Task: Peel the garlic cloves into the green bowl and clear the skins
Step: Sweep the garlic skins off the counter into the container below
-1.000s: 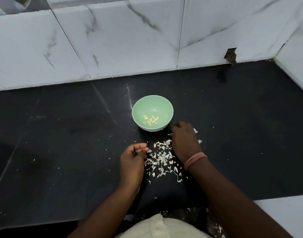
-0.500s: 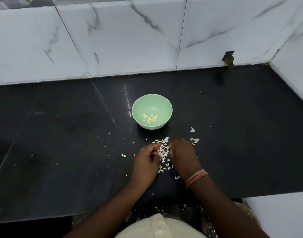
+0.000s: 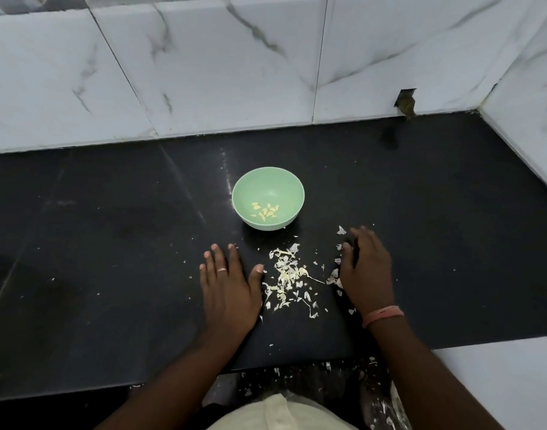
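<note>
Garlic skins point(image 3: 289, 279) lie between left hand point(image 3: 227, 285), flat and empty, and right hand point(image 3: 367, 273), loosely curved, empty; countertop point(image 3: 111, 274) front edge close behind.

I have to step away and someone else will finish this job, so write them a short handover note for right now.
Left hand: flat on the black counter, fingers spread, holding nothing.
Right hand: fingers resting on the counter at the skins' right edge, holding nothing.
Green bowl: holds the peeled cloves.
Garlic skins: loose pile between the hands, stray flakes around.
Done: peeling, it seems; no unpeeled clove visible.
Left: gather and clear the skins.
</note>
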Tool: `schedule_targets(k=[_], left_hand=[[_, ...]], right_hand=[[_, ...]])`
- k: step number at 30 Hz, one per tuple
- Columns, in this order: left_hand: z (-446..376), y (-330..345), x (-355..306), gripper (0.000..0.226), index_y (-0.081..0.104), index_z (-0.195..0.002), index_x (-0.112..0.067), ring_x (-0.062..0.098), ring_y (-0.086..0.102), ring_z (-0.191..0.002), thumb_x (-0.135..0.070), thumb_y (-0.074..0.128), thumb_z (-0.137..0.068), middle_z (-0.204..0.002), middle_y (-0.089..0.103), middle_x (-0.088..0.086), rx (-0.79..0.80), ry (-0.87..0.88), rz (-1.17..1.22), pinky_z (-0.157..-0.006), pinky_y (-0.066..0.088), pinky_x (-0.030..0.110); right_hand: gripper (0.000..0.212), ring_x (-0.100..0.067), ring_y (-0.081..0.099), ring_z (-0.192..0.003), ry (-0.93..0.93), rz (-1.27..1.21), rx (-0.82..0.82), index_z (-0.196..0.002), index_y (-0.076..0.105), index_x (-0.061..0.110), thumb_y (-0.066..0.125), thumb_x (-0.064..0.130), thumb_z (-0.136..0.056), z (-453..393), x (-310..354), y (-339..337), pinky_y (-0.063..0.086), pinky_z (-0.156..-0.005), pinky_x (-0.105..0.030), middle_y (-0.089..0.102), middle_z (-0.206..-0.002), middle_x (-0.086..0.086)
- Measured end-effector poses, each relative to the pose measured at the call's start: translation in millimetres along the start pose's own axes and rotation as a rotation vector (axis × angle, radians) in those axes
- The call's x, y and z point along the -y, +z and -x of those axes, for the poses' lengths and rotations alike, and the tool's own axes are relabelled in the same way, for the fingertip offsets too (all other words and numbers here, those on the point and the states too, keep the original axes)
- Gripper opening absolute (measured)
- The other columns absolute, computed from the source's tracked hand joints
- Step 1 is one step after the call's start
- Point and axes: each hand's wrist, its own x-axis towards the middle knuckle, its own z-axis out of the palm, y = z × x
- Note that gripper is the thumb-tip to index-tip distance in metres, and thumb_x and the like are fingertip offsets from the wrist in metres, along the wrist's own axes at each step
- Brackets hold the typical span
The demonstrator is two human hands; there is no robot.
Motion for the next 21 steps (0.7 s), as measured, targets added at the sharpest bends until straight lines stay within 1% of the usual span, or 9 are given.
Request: schedule_targets(k=[3, 5, 7, 9, 11, 12, 15, 18, 21], left_hand=[[-1, 8, -17, 0.082, 0.024, -0.158, -0.013, 0.027, 0.01, -0.155, -0.067, 0.011, -0.098, -0.167, 0.019, 0.011, 0.056, 0.175, -0.003, -0.126, 0.007, 0.042], [-2, 10, -31, 0.077, 0.029, -0.157, -0.015, 0.02, 0.014, -0.155, -0.063, 0.013, -0.1, -0.166, 0.024, 0.005, 0.09, 0.313, 0.063, -0.126, 0.008, 0.038], [1, 8, -41, 0.061, 0.041, -0.152, -0.018, 0.009, 0.027, -0.149, -0.05, 0.022, -0.103, -0.158, 0.038, -0.003, 0.119, 0.385, 0.272, -0.124, 0.018, 0.034], [6, -2, -39, 0.042, 0.059, -0.134, -0.02, 0.005, 0.048, -0.132, -0.035, 0.032, -0.105, -0.138, 0.057, -0.009, 0.0, 0.343, 0.532, -0.112, 0.037, 0.035], [2, -12, -25, 0.032, 0.064, -0.119, -0.019, 0.012, 0.056, -0.117, -0.026, 0.036, -0.104, -0.122, 0.063, -0.006, -0.182, 0.26, 0.553, -0.101, 0.044, 0.039], [-4, -14, -13, 0.031, 0.064, -0.117, -0.018, 0.017, 0.057, -0.116, -0.025, 0.037, -0.103, -0.12, 0.063, -0.003, -0.228, 0.204, 0.505, -0.101, 0.045, 0.041], [-28, -18, 11, 0.042, 0.061, -0.127, -0.017, 0.027, 0.049, -0.134, -0.038, 0.034, -0.102, -0.138, 0.059, 0.005, -0.166, 0.052, 0.307, -0.116, 0.034, 0.046], [-35, -15, -4, 0.051, 0.06, -0.131, -0.021, 0.024, 0.05, -0.133, -0.047, 0.028, -0.103, -0.138, 0.061, 0.001, -0.063, 0.177, 0.251, -0.119, 0.029, 0.048], [-41, -8, -26, 0.053, 0.055, -0.142, -0.021, 0.02, 0.044, -0.14, -0.042, 0.024, -0.103, -0.146, 0.056, -0.002, -0.023, 0.218, 0.312, -0.122, 0.024, 0.043]], right_hand=[[0.061, -0.036, 0.041, -0.143, -0.003, 0.144, 0.139, -0.144, 0.049, 0.001, 0.031, 0.038, -0.099, -4, 9, 12, 0.027, -0.12, -0.05, 0.047, -0.152, -0.02], [0.065, -0.038, 0.042, -0.142, -0.134, 0.195, 0.218, -0.145, 0.048, -0.002, 0.026, 0.038, -0.099, -4, 24, 22, 0.028, -0.12, -0.05, 0.047, -0.151, -0.023], [0.061, -0.037, 0.043, -0.143, -0.305, 0.195, 0.315, -0.145, 0.049, -0.001, 0.028, 0.034, -0.1, 2, 36, 28, 0.03, -0.121, -0.049, 0.048, -0.151, -0.022], [0.057, -0.03, 0.039, -0.147, -0.445, 0.084, 0.43, -0.147, 0.049, 0.004, 0.028, 0.031, -0.102, 10, 40, 28, 0.025, -0.124, -0.043, 0.045, -0.155, -0.016], [0.051, -0.018, 0.035, -0.149, -0.444, -0.08, 0.504, -0.148, 0.049, 0.01, 0.032, 0.029, -0.104, 10, 40, 17, 0.019, -0.126, -0.032, 0.043, -0.157, -0.007], [0.05, -0.014, 0.033, -0.149, -0.413, -0.121, 0.506, -0.148, 0.049, 0.012, 0.033, 0.029, -0.105, 7, 37, 13, 0.016, -0.125, -0.028, 0.042, -0.158, -0.004], [0.051, -0.021, 0.032, -0.15, -0.391, -0.035, 0.454, -0.148, 0.05, 0.012, 0.033, 0.033, -0.104, -12, 27, 10, 0.009, -0.125, -0.029, 0.042, -0.158, -0.007], [0.05, -0.025, 0.035, -0.148, -0.507, 0.044, 0.512, -0.147, 0.051, 0.014, 0.036, 0.032, -0.103, -23, 35, 21, 0.015, -0.124, -0.036, 0.046, -0.156, -0.007], [0.051, -0.025, 0.032, -0.149, -0.483, -0.016, 0.504, -0.15, 0.047, 0.014, 0.036, 0.029, -0.102, -29, 46, 29, 0.017, -0.122, -0.034, 0.044, -0.157, -0.006]])
